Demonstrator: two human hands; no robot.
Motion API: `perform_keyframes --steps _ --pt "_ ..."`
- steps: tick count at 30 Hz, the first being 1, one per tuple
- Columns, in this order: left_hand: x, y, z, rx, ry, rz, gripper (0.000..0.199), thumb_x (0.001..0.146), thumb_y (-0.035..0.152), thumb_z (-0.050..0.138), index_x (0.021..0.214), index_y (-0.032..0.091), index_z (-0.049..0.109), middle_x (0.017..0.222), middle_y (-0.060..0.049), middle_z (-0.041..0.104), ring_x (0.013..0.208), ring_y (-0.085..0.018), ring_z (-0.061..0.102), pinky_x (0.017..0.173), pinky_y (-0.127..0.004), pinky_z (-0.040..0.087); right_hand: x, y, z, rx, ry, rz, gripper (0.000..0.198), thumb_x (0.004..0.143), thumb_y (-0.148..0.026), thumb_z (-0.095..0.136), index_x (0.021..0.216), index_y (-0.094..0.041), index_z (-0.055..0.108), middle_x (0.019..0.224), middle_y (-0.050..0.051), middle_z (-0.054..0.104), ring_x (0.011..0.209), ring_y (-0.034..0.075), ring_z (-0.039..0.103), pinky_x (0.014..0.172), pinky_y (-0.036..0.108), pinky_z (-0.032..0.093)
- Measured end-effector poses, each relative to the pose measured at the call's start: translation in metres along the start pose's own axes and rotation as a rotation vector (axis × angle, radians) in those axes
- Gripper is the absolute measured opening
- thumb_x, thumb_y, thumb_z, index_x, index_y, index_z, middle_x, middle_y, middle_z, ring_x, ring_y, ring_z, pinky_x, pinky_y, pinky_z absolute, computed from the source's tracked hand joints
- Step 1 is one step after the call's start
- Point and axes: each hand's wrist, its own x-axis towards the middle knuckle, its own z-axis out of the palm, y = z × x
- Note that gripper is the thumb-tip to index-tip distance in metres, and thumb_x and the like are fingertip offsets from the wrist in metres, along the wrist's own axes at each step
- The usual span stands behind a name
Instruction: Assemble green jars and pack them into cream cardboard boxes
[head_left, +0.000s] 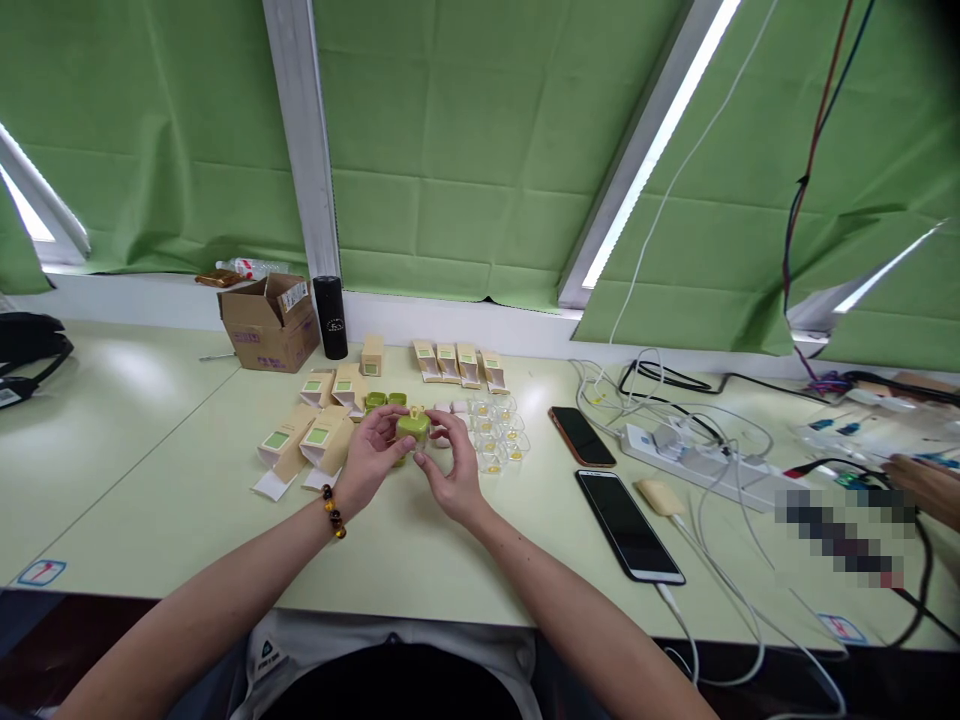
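Note:
Between both hands, just above the table, is a small rounded green case (412,428) with a yellowish loop on top; its underside looks clear. My left hand (369,455) grips its left side with thumb and fingers. On the opposite side, my right hand (454,468) has its fingertips closed on the case. Behind my left fingers stand more green cases (386,399), partly covered. Just right of my right hand sit several clear plastic cups (491,445) with yellow bits inside. Open beige cartons (281,440) with green squares lie left of my left hand.
Upright beige cartons (459,364) stand at the back, near a black cylinder (331,318) and a cardboard box (268,325). Two phones, one a white-framed phone (628,525), lie right, beside a power strip (705,465) with tangled cables. Another person's hand (926,485) is at far right.

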Motion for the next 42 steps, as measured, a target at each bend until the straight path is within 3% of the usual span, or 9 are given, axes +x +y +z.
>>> perform_keyframes --steps 4,9,13,16,19,23,30,37,42 --pt "0.001 0.001 0.001 0.111 0.041 0.05 0.043 0.073 0.029 0.094 0.106 0.02 0.068 0.105 -0.007 0.075 0.094 -0.02 0.072 0.085 -0.034 0.058 0.005 0.005 -0.004 0.019 -0.001 0.072 0.042 0.091 -0.033 0.072 0.131 -0.026 0.063 0.117 0.009 0.065 0.099 0.023 0.061 0.081 0.039 0.055" --pt "-0.001 0.004 0.004 0.24 0.093 0.095 0.039 0.07 0.025 0.094 0.105 0.022 0.076 0.11 -0.008 0.074 0.102 -0.025 0.071 0.093 -0.038 0.057 0.02 0.007 -0.014 0.272 -0.116 0.251 0.042 0.084 -0.041 0.08 0.119 -0.024 0.066 0.09 0.002 0.064 0.075 0.016 0.06 0.07 0.033 0.057" --pt "-0.004 0.005 0.006 0.247 0.131 0.102 0.046 0.068 0.023 0.096 0.109 0.024 0.076 0.113 -0.008 0.073 0.108 -0.026 0.068 0.099 -0.037 0.054 0.03 0.001 -0.019 0.362 -0.188 0.332 0.048 0.08 -0.047 0.084 0.118 -0.025 0.066 0.102 0.005 0.067 0.085 0.018 0.064 0.069 0.032 0.06" --pt "-0.005 0.008 0.006 0.229 0.125 0.128 0.051 0.079 0.03 0.09 0.125 0.026 0.068 0.118 -0.009 0.071 0.116 -0.026 0.066 0.103 -0.037 0.052 0.037 -0.003 -0.024 0.506 -0.199 0.399 0.046 0.079 -0.048 0.086 0.113 -0.026 0.063 0.106 0.005 0.066 0.082 0.017 0.063 0.063 0.031 0.059" --pt "-0.004 0.012 0.005 0.221 0.113 0.163 0.042 0.095 0.041 0.073 0.131 0.024 0.061 0.121 -0.012 0.072 0.116 -0.026 0.067 0.104 -0.039 0.051 0.039 -0.005 -0.032 0.676 -0.224 0.5 0.047 0.079 -0.047 0.087 0.111 -0.026 0.058 0.097 0.001 0.066 0.074 0.015 0.062 0.064 0.034 0.06" --pt "0.005 0.021 0.002 0.221 0.199 0.166 0.033 0.098 0.043 0.068 0.123 0.023 0.058 0.116 -0.01 0.075 0.112 -0.025 0.069 0.105 -0.041 0.05 0.028 -0.002 -0.043 0.757 -0.302 0.573 0.046 0.081 -0.046 0.086 0.111 -0.026 0.057 0.096 0.001 0.067 0.072 0.015 0.062 0.065 0.035 0.058" --pt "0.024 0.045 -0.002 0.313 0.308 0.261 0.027 0.094 0.032 0.069 0.117 0.023 0.058 0.113 -0.01 0.074 0.115 -0.027 0.069 0.101 -0.041 0.048 -0.013 -0.001 -0.041 0.513 -0.297 0.423 0.053 0.086 -0.036 0.08 0.129 -0.03 0.05 0.119 0.007 0.062 0.09 0.018 0.063 0.067 0.031 0.058" --pt "0.063 0.042 -0.005 0.898 0.103 0.254 0.03 0.089 0.024 0.063 0.119 0.024 0.064 0.116 -0.011 0.072 0.128 -0.036 0.051 0.114 -0.053 0.034 -0.03 -0.003 -0.036 0.139 -0.401 0.286 0.058 0.083 -0.012 0.068 0.134 -0.029 0.046 0.125 0.007 0.062 0.091 0.016 0.062 0.075 0.034 0.059" --pt "0.115 0.014 -0.007 1.381 -0.174 -0.017 0.048 0.086 0.027 0.062 0.134 0.022 0.062 0.121 -0.017 0.067 0.132 -0.044 0.038 0.112 -0.059 0.029 -0.034 -0.002 -0.034 0.056 -0.485 0.303 0.061 0.077 -0.008 0.07 0.131 -0.028 0.048 0.119 0.005 0.063 0.079 0.014 0.059 0.061 0.027 0.054"
